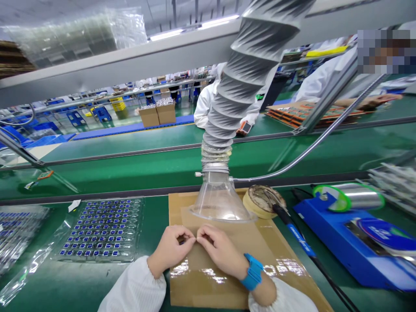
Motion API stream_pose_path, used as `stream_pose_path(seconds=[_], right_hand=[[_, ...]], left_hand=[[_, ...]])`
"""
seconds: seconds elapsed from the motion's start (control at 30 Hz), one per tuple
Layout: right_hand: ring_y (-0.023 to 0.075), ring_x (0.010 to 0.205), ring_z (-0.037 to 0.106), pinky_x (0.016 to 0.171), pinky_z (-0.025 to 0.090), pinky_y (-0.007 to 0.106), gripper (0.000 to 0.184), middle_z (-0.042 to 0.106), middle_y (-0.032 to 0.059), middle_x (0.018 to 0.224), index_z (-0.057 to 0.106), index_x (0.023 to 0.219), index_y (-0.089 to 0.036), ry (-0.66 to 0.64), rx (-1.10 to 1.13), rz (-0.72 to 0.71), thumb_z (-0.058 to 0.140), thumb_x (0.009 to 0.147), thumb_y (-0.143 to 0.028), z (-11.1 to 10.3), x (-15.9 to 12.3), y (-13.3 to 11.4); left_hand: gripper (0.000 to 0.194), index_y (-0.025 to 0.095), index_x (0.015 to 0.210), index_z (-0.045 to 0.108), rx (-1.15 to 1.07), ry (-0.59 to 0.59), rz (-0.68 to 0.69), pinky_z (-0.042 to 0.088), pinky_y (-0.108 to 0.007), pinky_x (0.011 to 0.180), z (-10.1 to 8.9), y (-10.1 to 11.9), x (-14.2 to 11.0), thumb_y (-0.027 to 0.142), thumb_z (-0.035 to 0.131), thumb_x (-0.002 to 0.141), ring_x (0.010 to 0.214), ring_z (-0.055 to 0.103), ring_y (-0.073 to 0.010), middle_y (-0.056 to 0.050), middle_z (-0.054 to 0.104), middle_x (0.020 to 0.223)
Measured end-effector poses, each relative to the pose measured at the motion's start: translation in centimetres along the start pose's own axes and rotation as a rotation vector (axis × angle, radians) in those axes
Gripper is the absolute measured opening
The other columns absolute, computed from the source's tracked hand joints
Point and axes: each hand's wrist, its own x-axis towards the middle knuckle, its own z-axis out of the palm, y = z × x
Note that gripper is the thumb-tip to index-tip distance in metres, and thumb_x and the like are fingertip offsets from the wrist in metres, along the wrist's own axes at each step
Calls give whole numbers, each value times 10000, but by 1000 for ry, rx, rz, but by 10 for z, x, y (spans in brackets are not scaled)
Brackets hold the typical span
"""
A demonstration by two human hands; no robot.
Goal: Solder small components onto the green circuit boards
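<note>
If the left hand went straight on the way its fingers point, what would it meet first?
Most likely the right hand, directly ahead of the left hand; whether they already touch is too fine to tell.

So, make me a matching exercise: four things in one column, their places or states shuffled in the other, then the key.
1. Left hand
2. Wrist strap
3. Extraction hood
4. Clear parts tray

A. Left of the cardboard
B. On the ribbed grey duct
C. In a pinch pose
D. Around the right wrist

Pairs: 1-C, 2-D, 3-B, 4-A
</note>
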Motion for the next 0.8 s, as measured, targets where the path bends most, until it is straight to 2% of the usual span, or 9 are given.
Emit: stream_pose_path(seconds=[0.3,0.5,0.63,0.8], right_hand=[[191,785,579,732,423,316,178,632,21,839,572,803,-216,26,-20,18,512,968,-248,0,2,2],[193,776,585,725,432,317,190,635,21,832,573,798,-219,27,-32,13,505,971,-256,0,1,2],[192,774,586,725,430,315,192,639,20,829,572,796,-221,15,-19,12,506,972,-261,1,1,0],[186,770,580,724,422,310,204,637,14,827,565,815,-221,5,7,20,492,988,-303,-1,0,-5]], left_hand=[[94,202,815,773,181,28,121,410,-296,735,1,-5,0,251,708,864,713,590,-164,-21,717,733],[181,216,800,783,210,9,164,402,-308,735,2,-6,1,274,658,917,698,582,-164,-27,707,710],[212,204,742,768,175,-21,141,394,-305,720,0,-4,1,259,645,906,675,562,-158,-26,678,675],[197,181,690,746,29,-23,35,388,-276,678,-4,1,1,235,651,853,659,553,-146,-21,669,661]])
